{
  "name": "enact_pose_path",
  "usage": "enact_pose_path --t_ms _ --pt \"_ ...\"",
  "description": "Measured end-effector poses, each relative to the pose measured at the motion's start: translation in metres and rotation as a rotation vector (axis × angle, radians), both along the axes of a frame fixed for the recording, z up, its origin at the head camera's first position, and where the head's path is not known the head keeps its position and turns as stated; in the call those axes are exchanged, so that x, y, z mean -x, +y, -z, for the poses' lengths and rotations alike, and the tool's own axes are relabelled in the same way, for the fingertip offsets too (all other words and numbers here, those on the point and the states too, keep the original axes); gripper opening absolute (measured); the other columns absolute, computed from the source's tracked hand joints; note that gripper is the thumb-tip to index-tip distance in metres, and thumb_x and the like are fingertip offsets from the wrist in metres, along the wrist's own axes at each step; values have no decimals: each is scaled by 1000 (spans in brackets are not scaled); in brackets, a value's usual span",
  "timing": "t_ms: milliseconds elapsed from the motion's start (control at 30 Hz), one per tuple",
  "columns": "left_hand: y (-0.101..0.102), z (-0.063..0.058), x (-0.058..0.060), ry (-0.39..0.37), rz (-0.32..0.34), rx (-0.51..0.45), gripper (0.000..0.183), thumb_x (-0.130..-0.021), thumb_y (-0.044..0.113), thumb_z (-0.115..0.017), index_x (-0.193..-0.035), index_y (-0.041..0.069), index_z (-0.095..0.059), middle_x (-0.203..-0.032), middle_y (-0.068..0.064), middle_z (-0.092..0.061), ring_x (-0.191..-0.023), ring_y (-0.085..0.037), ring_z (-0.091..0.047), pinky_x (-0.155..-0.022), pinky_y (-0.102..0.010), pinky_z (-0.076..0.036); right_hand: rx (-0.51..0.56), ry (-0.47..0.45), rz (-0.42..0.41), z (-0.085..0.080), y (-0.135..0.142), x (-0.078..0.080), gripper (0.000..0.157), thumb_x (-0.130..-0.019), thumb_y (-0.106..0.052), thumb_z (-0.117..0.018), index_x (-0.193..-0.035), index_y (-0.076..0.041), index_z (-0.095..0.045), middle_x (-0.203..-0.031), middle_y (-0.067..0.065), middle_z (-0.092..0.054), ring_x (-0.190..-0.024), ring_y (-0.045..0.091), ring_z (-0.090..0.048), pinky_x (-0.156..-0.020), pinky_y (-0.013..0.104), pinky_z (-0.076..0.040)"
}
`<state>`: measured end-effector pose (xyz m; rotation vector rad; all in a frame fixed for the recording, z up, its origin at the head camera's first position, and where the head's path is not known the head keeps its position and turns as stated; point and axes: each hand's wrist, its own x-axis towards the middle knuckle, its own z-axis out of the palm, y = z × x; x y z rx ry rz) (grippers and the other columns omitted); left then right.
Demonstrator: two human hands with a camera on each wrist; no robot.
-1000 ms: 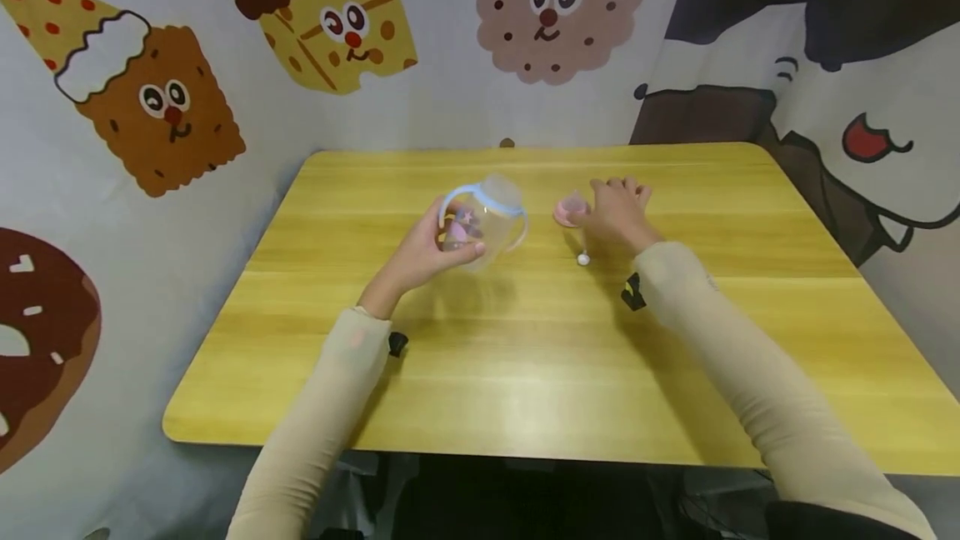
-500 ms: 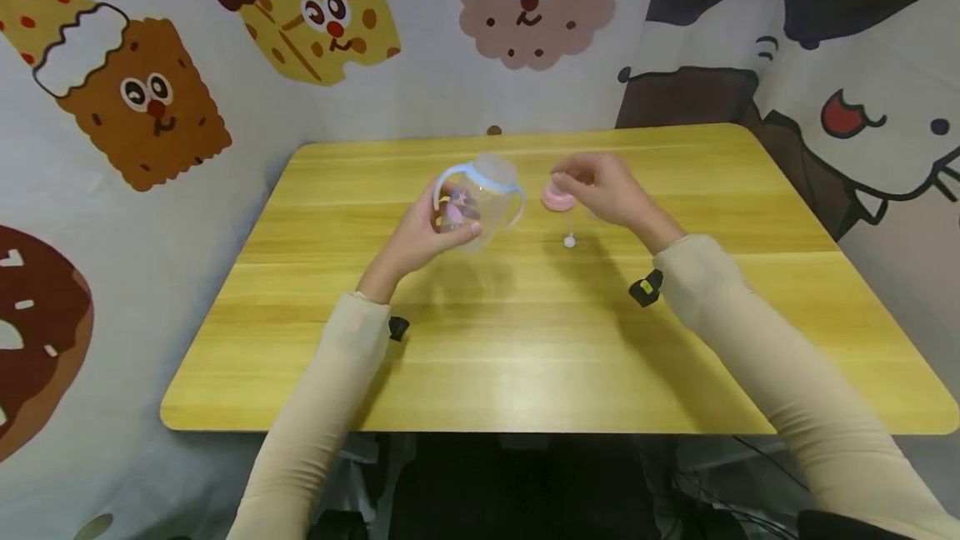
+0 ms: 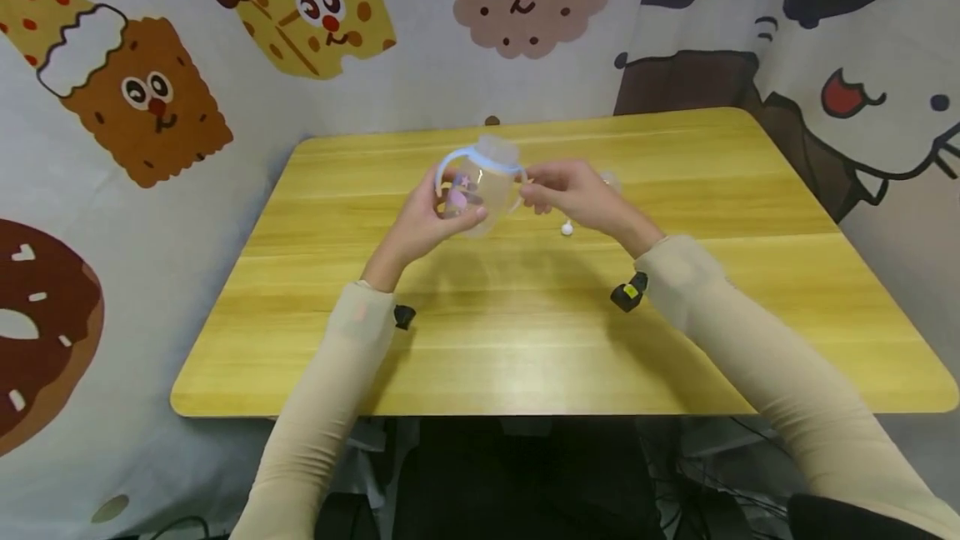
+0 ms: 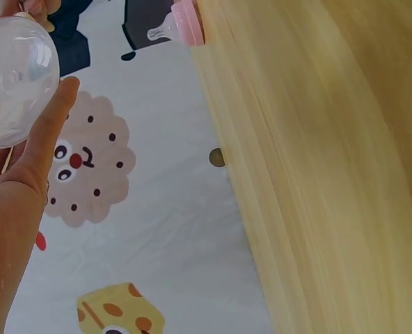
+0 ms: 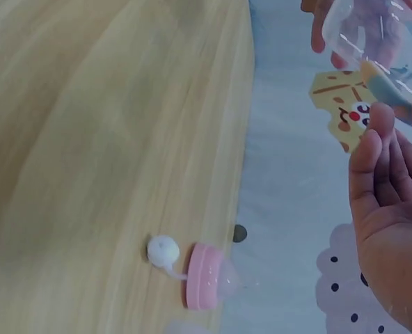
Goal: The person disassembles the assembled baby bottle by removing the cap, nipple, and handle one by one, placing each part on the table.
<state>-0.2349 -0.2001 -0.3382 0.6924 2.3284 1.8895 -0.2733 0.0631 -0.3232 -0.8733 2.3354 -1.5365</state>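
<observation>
Above the table's middle, my left hand grips a clear baby bottle by its side, tilted, with a blue ring and handles near its top. My right hand is at the bottle's right side, its thumb and fingers pinching the handle. On the table lies a pink bottle collar with a clear teat and a thin straw ending in a white weight. My right hand hides the collar in the head view, where the white weight still shows. The left wrist view shows the bottle's rounded base.
A clear cap-like piece stands behind my right hand, partly hidden. The yellow wooden table reaches to a cloth backdrop printed with cartoon food. Dark cables lie below the table's front edge.
My right hand has moved left from beside the pink collar to the bottle, and its fingers now pinch the handle. The left hand keeps its grip on the bottle. The head view has shifted slightly.
</observation>
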Motion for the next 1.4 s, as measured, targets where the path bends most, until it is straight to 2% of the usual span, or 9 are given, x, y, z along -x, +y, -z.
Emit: enact_pose_path --t_ms 133,367,433,567,733,1000,1100,1233,1400 --pt "2 0 -2 4 2 -12 63 -86 14 -74 -138 6 -37 -129 -15 -44 -113 -31 -56 -87 -39 -57 13 3 16 -2 -2 -7 30 -99 -16 -59 -124 -2 -63 -95 18 -68 -79 28 -61 -70 29 -54" --pt "3 3 -2 9 8 -31 61 -86 12 -73 -136 5 -38 -128 -16 -44 -112 -33 -57 -87 -39 -57 52 -35 22 3 -4 -10 27 -96 -16 -63 -120 -3 -66 -94 18 -68 -82 38 -60 -69 29 -55" --pt "3 3 -2 5 8 -34 62 -86 12 -73 -136 5 -37 -128 -17 -43 -113 -34 -56 -87 -39 -57 74 -54 8 6 -5 -9 26 -96 -13 -62 -120 0 -65 -96 22 -67 -81 35 -61 -70 28 -55" --pt "2 2 -2 1 0 -38 61 -86 12 -73 -134 3 -37 -129 -19 -42 -114 -35 -56 -88 -39 -57 122 -61 -8 16 -7 -1 24 -98 -11 -59 -117 2 -65 -98 28 -64 -77 29 -60 -69 27 -56" --pt "1 1 -2 2 -7 -24 59 -87 13 -73 -133 6 -38 -129 -17 -43 -115 -32 -56 -87 -39 -57 144 -24 5 24 -6 8 26 -98 -18 -59 -115 0 -67 -94 23 -66 -75 24 -61 -68 30 -56" --pt "-2 6 -2 -16 -20 8 52 -86 15 -73 -126 2 -43 -128 -14 -46 -114 -31 -57 -87 -40 -57 164 -28 40 19 -6 9 29 -97 -25 -61 -114 -3 -67 -95 20 -67 -77 22 -62 -71 31 -57" --pt "-5 8 -2 -23 -25 27 52 -86 17 -74 -125 3 -43 -129 -12 -46 -116 -30 -56 -87 -40 -57 169 -36 54 16 -7 9 29 -97 -23 -60 -114 0 -66 -95 21 -66 -77 21 -62 -73 32 -57" --pt "-16 8 -2 -30 -37 47 52 -85 19 -75 -122 4 -43 -127 -14 -47 -115 -29 -56 -85 -39 -57 168 -39 66 5 -8 3 28 -99 -19 -58 -114 4 -64 -94 17 -66 -78 21 -61 -75 32 -56" --pt "-32 9 0 -44 -44 84 52 -84 20 -76 -120 3 -43 -126 -17 -50 -112 -27 -58 -83 -39 -57 180 -59 120 -6 -5 0 25 -99 -20 -58 -112 0 -66 -93 15 -66 -80 22 -60 -75 28 -56"
